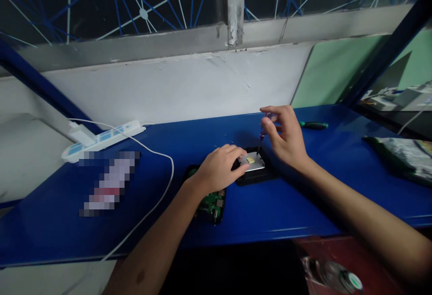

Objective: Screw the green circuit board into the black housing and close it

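Observation:
My right hand [286, 135] pinches a small screwdriver [262, 136] with a partly clear, reddish handle. Its thin shaft points down, and the tip meets a dark spot at the far corner of a silver metal plate [258, 164]. That plate lies in a black plastic cover [251, 179] and has a yellowish pad [250, 160] on it. My left hand [219, 166] grips the plate's left side between fingers and thumb. Beneath my left wrist, partly hidden, is a green circuit board [211, 202] in a black housing.
A green-and-black screwdriver [313, 125] lies behind my right hand. At the left are a white power strip [104, 139] with a plug, a white cable [173, 169] and a blurred-out object [113, 182]. A shiny packet [401, 155] lies right; a clear bottle [337, 274] is below the table edge.

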Tool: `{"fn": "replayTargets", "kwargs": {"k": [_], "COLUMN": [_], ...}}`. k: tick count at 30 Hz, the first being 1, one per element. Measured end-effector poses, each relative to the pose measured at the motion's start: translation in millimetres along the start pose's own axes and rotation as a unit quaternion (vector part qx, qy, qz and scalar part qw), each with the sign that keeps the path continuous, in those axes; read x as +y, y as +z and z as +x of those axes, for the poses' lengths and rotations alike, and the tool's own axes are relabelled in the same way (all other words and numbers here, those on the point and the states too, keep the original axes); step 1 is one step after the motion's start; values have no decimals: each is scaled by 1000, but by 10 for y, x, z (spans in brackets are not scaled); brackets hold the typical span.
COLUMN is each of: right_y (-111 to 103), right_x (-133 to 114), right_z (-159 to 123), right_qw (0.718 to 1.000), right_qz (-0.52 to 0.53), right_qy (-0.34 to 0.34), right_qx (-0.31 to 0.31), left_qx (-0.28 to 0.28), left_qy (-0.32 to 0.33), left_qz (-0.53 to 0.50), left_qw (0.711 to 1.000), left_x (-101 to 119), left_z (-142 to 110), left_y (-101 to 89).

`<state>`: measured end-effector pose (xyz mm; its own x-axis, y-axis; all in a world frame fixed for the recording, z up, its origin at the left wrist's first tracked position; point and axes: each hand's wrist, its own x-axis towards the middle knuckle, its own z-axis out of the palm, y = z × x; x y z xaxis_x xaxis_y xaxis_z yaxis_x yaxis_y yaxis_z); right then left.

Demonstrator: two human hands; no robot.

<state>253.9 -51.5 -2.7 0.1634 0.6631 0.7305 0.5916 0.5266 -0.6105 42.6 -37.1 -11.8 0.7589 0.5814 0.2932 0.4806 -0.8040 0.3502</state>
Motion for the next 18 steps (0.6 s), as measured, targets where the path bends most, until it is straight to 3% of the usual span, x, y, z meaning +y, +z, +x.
{"fn": "replayTargets", "kwargs": {"k": [8, 18], "right_y": [-11, 7], "right_x": [-9, -18], "right_z": [10, -16], "right_qw": [1000, 999], "right_qz": [-6, 27], "right_qy": [-20, 8], "right_qx": [3, 27], "left_qx": [-9, -7], "left_qy": [-2, -4], "left_qz": [-3, -7], "left_qw": [1000, 1000], "left_x": [-5, 17], "left_z": [-5, -3], "left_y": [0, -23]}}
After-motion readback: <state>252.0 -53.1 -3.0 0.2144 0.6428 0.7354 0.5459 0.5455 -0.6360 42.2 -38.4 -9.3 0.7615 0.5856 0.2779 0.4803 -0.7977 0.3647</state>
